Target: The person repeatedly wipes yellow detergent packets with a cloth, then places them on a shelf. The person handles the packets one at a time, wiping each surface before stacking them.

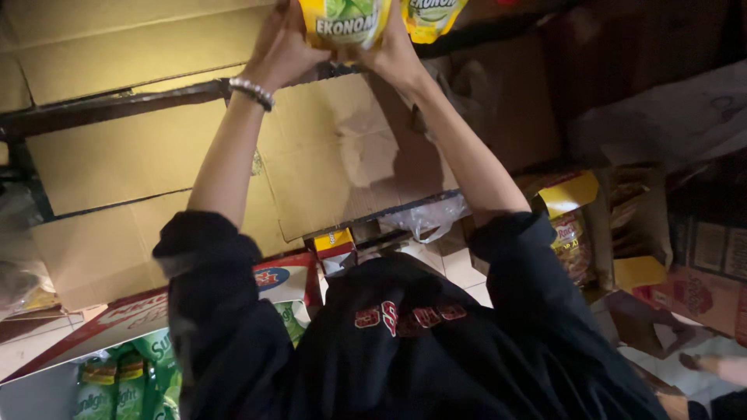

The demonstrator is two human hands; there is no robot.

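While the arms are raised, view: looking down over a black top with rolled sleeves, both forearms stretch away toward stacked goods in dim light.
Left hand: the left hand (pixel 282 48) grips the left edge of a yellow pouch (pixel 346 23), fingers closed round it; a beaded bracelet (pixel 251 92) sits at the wrist.
Right hand: the right hand (pixel 394 53) closes on the same pouch from the other side, so the hands hold it between them.
Pouch position: at the top edge, partly cut off, held in the air in front of the cardboard boxes (pixel 124 155).
Neighbour: a second yellow pouch (pixel 433 15) shows just beside it, to the right; what supports it cannot be seen.
Step in hand: by the look of it, the pouch is being carried two-handed at the height of the stack.
Handling: a soft, filled pouch likely sags, so moving it calls for an even hold on both sides.
Nearby: green pouches (pixel 124 381) stand in an open red-and-white carton (pixel 117 315) at lower left; a yellow-topped packet (pixel 572 233) is on the right.
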